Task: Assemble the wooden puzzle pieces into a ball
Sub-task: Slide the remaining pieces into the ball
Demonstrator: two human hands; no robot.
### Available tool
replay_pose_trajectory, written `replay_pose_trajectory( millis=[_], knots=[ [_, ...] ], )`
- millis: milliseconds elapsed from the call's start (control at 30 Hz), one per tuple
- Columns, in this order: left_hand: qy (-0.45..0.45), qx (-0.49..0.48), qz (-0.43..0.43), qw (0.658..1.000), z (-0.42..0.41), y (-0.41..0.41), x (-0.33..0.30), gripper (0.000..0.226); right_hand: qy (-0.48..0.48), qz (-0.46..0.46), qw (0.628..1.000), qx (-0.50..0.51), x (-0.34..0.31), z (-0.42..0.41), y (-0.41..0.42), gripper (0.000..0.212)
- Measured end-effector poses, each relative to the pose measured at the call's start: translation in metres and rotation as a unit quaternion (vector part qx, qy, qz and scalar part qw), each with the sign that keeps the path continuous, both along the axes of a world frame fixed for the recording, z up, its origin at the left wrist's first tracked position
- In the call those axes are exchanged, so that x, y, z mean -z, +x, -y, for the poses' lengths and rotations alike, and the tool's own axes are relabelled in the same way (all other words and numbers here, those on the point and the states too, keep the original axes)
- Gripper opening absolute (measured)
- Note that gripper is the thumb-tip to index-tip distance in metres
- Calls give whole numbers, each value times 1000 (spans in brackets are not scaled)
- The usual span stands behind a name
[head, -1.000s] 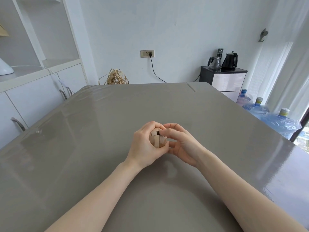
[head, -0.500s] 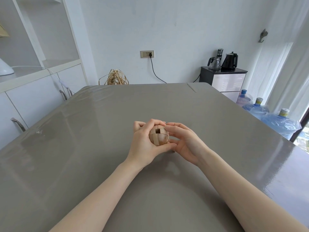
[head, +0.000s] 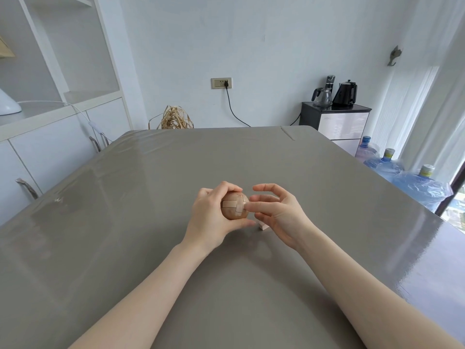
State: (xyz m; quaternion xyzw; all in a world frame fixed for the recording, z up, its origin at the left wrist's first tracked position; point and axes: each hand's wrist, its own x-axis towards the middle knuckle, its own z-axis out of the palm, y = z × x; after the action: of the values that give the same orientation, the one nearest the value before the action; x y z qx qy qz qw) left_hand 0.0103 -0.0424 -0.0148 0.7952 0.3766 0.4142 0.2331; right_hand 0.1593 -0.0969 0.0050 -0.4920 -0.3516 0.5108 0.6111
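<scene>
A small wooden puzzle ball (head: 234,206) of interlocked light-brown pieces sits in my left hand (head: 214,217), whose fingers curl over its top and whose thumb props it from below. My right hand (head: 278,214) is just to the right with its fingers spread; its thumb tip touches the ball's right side. A pale loose wooden piece (head: 263,226) lies on the grey table (head: 151,197), partly hidden under my right hand.
A white cabinet with shelves (head: 50,109) runs along the left. Past the table's far edge stand a straw bundle (head: 175,119) and a dark stand with kettles (head: 336,114). Several blue water jugs (head: 412,182) sit on the floor at the right.
My right hand has opened and drawn slightly right off the ball. The ball has turned in my left hand, so the hole seen earlier no longer shows. A loose piece now shows on the table.
</scene>
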Motion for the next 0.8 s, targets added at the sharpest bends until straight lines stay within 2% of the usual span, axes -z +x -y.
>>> replay_pose_trajectory(
  millis=[167, 300, 500, 633, 800],
  knots=[
    [23, -31, -9, 999, 0, -1, 1, 56, 18, 52, 998, 40, 1, 0, -1, 34],
    [7, -53, 24, 998, -1, -1, -1, 50, 49, 83, 993, 66, 1, -1, 3, 26],
    [-53, -35, 79, 995, -5, -2, 0, 45, 65, 223, 973, -2, 8, -3, 1, 52],
    [-97, 0, 134, 986, -9, -2, 1, 42, 61, 318, 946, -24, 13, -6, -4, 60],
    [-126, 41, 158, 979, -9, -2, -1, 38, 61, 317, 947, -2, 14, -7, -3, 57]
  ],
)
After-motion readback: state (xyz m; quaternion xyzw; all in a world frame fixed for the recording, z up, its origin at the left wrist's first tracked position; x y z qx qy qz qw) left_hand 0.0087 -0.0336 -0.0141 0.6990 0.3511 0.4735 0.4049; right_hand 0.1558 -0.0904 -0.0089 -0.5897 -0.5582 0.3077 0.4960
